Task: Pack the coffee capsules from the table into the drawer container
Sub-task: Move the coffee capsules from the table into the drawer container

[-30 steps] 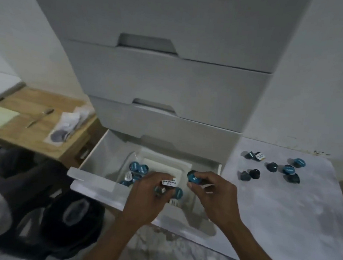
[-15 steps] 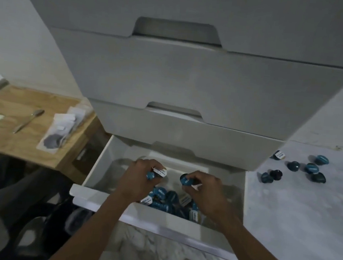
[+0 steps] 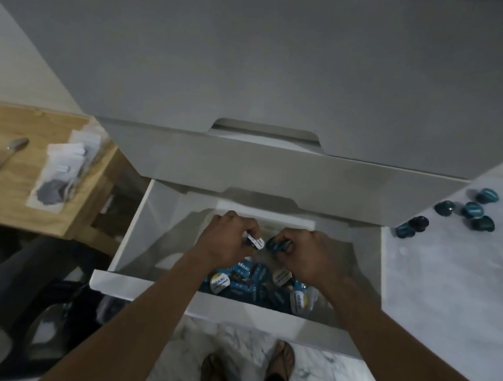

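Note:
The white bottom drawer (image 3: 148,288) stands pulled open below me. Both my hands are inside it, over a heap of several blue coffee capsules (image 3: 253,282) in the container. My left hand (image 3: 227,237) pinches a capsule with a white label (image 3: 254,241). My right hand (image 3: 306,251) grips a blue capsule (image 3: 277,244) right beside it. Several more blue capsules (image 3: 469,211) lie on the white marbled table (image 3: 448,301) at the right.
Closed white drawers (image 3: 261,166) rise above the open one. A wooden table (image 3: 6,166) at the left holds a spoon (image 3: 4,157) and clear sachets (image 3: 61,178). My feet (image 3: 245,374) stand on the marbled floor below the drawer front.
The view has tilted down and closer to the drawer. Both hands moved deeper and closer together over the capsule heap, each still holding its capsule.

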